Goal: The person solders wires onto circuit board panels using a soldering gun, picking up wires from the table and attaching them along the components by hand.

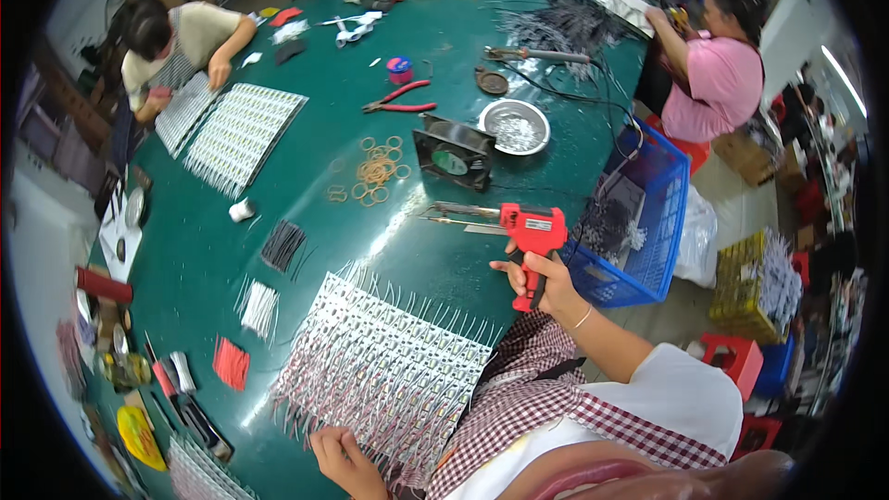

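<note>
The right hand (542, 280) was clamped around the grip of a red soldering gun (530, 233), its metal tip pointing left over the green table (306, 213). The gun hung just above and to the right of a wide sheet of wired LED modules (384, 366). The left hand (344, 459) rested at that sheet's near edge, fingers curled loosely on the wires. Beyond the gun lay a black fan (452, 156), rubber bands (374, 169), red pliers (400, 99) and a steel bowl (515, 126). A blue basket (648, 222) stood right of the gun.
</note>
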Tool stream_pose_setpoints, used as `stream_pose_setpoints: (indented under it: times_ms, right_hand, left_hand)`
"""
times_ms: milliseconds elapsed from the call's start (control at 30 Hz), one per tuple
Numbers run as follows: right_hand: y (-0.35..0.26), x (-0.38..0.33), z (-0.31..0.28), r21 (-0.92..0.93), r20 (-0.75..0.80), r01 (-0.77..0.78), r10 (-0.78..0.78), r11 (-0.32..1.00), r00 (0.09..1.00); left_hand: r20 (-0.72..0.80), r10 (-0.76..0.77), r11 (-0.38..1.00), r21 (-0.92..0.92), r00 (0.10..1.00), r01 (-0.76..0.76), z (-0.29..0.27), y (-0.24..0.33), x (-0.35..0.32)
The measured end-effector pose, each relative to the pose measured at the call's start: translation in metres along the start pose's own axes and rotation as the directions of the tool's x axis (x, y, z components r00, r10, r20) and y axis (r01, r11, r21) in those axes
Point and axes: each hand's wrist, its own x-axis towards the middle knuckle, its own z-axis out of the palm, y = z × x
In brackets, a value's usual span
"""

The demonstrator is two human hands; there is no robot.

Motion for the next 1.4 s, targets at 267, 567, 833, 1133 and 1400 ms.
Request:
stream_pose_setpoints:
  times_ms: [267, 567, 833, 1133, 1400]
  right_hand:
    - [0.005, 0.004, 0.003, -0.002, -0.021, -0.051, 0.051, 0.999, 0.998]
    - [0.016, 0.012, -0.002, 0.076, 0.028, -0.076, 0.074, 0.994, 0.997]
    - [0.015, 0.012, -0.016, 0.05, 0.088, -0.029, 0.025, 0.998, 0.996]
    - [0.015, 0.015, -0.013, 0.015, 0.156, -0.042, 0.039, 0.999, 0.987]
    - [0.016, 0.015, -0.011, 0.015, 0.129, -0.023, 0.021, 1.0, 0.991]
  left_hand:
    - [-0.046, 0.094, 0.995, 0.034, 0.995, -0.092, -0.007, -0.028, 0.001]
    - [-0.117, -0.005, 0.999, -0.038, 0.993, 0.0, -0.006, -0.062, 0.01]
    - [-0.128, 0.112, 0.994, 0.007, 0.985, -0.112, -0.008, -0.094, 0.096]
    - [-0.158, 0.341, 0.89, 0.372, 0.927, -0.264, 0.077, -0.112, 0.187]
    - [-0.197, 0.4, 0.822, 0.51, 0.895, -0.255, 0.09, -0.126, 0.213]
